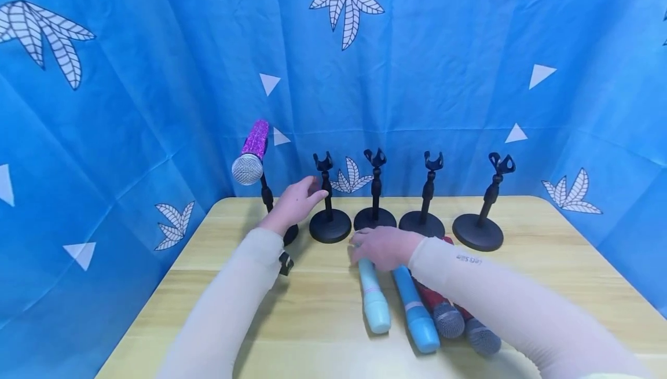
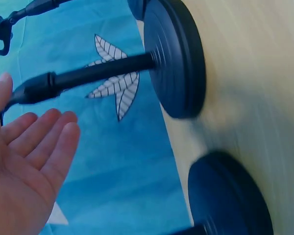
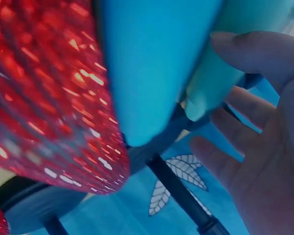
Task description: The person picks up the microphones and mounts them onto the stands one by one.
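My left hand (image 1: 297,202) is raised beside a black microphone stand (image 1: 330,227), fingers extended and palm bare in the left wrist view, thumb near the stand's upper pole. Just left of it, a glittery purple microphone (image 1: 256,139) sits tilted in another stand's clip, its silver grille toward me. My right hand (image 1: 383,247) reaches over the handle end of a pale teal microphone (image 1: 376,304) lying on the table. In the right wrist view its thumb overlaps that handle, with the fingers spread loosely on the far side. A blue microphone (image 1: 417,315) lies alongside.
Two red glitter microphones with grey grilles (image 1: 449,320) lie right of the blue one, partly under my right sleeve. Further stands with bare clips (image 1: 376,158) (image 1: 433,161) (image 1: 502,163) line the table's back. A blue patterned curtain (image 1: 443,49) hangs behind and at both sides.
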`<state>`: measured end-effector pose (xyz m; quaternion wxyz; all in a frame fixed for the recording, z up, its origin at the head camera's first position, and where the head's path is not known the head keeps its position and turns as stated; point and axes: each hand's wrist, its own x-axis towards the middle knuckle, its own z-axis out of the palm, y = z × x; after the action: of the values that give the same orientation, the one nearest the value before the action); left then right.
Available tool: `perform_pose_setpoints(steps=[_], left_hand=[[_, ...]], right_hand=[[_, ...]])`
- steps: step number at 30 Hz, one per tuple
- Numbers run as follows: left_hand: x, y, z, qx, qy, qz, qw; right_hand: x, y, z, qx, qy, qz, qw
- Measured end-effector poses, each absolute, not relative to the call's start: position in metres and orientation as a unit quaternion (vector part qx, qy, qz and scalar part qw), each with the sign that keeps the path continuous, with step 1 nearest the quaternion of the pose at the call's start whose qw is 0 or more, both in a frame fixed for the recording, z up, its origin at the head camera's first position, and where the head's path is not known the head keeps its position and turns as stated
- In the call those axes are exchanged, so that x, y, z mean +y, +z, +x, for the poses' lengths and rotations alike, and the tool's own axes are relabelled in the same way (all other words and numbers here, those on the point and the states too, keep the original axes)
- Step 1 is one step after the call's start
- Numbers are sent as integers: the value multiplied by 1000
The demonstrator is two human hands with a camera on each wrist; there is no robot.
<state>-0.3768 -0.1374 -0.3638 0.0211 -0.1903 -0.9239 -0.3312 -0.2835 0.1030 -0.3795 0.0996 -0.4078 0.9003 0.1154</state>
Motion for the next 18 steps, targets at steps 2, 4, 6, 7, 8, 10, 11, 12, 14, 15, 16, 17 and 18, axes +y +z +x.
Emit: perform_pose_setpoints(steps=[2,4,6,7,8,10,11,12,14,15,16,17,18], left_hand=[[-131,-363,-380,-922,-338,-183,33],[-126,-364,-382,-920,-347,-174,48],[-124,-366,-382,-919,-351,-168,63],[-123,-367,-382,-920,-349,-166,70],[-123,-368,-381,-920,-347,-166,77],[-122,-368,-380,-921,-342,-167,86],[-122,-368,-379,-921,-339,-169,88],[-122,-368,-378,-922,-336,-171,89],[-122,-367,-375,-923,-333,-174,87],[-122,-366,-374,-923,-332,-173,82],[-123,-366,-372,-924,-333,-173,77],[-124,-365,-371,-924,-334,-174,72],[-125,-365,-369,-923,-336,-176,68]], right_hand=[[104,-383,-283,898,115,-416,91],[104,-385,-283,895,112,-425,83],[104,-386,-283,893,108,-431,78],[104,-386,-283,893,103,-432,76],[104,-385,-283,893,100,-433,75],[106,-384,-284,897,84,-428,76],[107,-383,-284,899,75,-425,75],[108,-383,-284,901,66,-423,74],[112,-381,-285,903,43,-421,68],[113,-379,-285,905,28,-420,66],[115,-377,-286,906,14,-418,65],[116,-376,-286,907,0,-417,64],[118,-374,-287,907,-18,-416,65]])
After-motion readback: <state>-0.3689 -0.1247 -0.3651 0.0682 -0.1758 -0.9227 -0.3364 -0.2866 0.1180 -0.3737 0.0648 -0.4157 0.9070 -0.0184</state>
